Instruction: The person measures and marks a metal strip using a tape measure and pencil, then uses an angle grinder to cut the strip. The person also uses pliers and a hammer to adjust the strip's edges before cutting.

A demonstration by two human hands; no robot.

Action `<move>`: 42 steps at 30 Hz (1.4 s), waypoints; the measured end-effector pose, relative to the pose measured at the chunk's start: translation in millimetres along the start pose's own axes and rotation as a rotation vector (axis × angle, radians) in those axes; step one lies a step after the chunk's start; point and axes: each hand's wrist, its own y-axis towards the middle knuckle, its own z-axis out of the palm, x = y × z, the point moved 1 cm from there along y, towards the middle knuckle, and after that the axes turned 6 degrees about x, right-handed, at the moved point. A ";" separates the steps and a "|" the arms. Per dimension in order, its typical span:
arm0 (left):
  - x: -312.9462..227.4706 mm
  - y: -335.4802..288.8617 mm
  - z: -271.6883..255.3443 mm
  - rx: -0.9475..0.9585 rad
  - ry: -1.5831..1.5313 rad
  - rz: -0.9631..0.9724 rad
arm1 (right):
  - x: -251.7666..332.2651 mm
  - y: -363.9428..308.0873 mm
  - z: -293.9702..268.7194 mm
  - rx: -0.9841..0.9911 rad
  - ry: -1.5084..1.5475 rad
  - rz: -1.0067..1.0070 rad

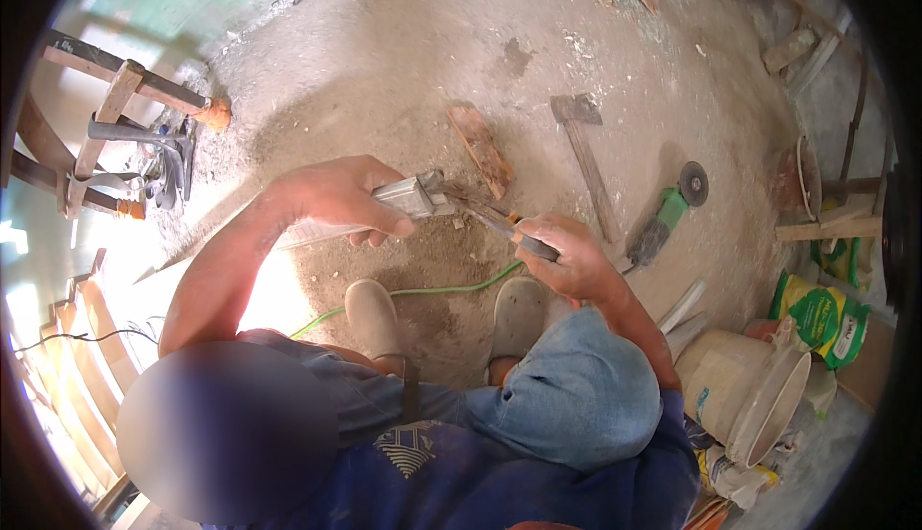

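Note:
My left hand (336,194) is closed around a silvery metal profile (408,198), with its cut end pointing right. A paler length seems to run back from it under my wrist to the lower left. In my right hand (569,256) is a pair of pliers (501,218) with dark grips and an orange band. Its jaws meet the open end of the profile; whether they bite on its metal I cannot tell. Both hands are held above the dusty floor, in front of my knees.
A reddish wood block (480,149), a hatchet (582,146) and a green angle grinder (667,215) lie on the floor ahead. Near my shoes runs a green cord (442,290). A dirty white bucket (740,391) lies tipped at right, by a green-yellow bag (821,314). A wooden frame (115,127) stands left.

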 end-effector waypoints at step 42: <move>-3.7 -23.8 5.9 -0.489 0.247 0.024 | -44.8 -28.1 103.8 0.353 0.334 0.505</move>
